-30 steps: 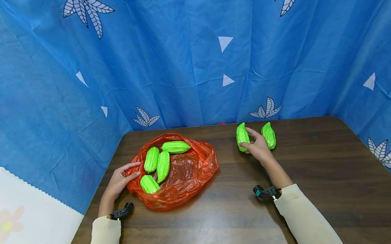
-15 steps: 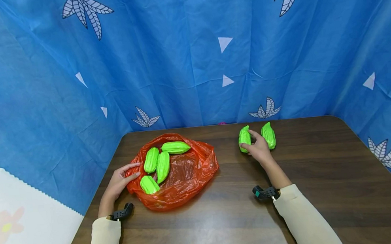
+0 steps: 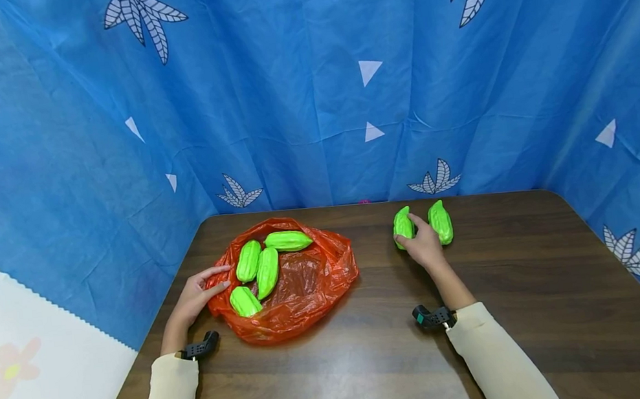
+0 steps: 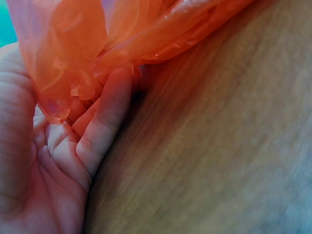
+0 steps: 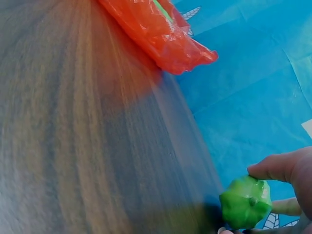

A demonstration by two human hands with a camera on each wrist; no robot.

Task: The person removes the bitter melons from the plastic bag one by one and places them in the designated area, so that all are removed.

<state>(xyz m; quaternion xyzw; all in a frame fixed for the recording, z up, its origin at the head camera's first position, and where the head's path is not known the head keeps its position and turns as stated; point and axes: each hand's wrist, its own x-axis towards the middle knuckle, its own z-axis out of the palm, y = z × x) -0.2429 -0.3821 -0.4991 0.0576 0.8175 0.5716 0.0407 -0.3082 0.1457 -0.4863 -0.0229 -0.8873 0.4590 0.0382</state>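
Note:
A red plastic bag [image 3: 318, 294] lies spread open on the left of the table, with several bright green ridged gourds [image 3: 268, 272] inside. At its left rim, my left hand [image 3: 192, 297] holds the thin film between thumb and fingers; the left wrist view shows the bag [image 4: 63, 53] draped over the curled fingers. Toward the back of the table, my right hand [image 3: 426, 245] pinches another green gourd [image 3: 403, 226] between thumb and fingers. The right wrist view shows the lobed end of this gourd [image 5: 245, 202]. Just right of that hand, a similar gourd [image 3: 441, 222] lies on the table.
The dark wooden table [image 3: 339, 379] has its far edge close behind the gourds. A blue curtain [image 3: 286, 99] with leaf prints hangs around the back and sides. White cloth with a flower [image 3: 15, 361] is at the left.
My right hand has shifted the gripped gourd slightly right and toward me, closer to the gourd beside it. The left hand and the bag look the same.

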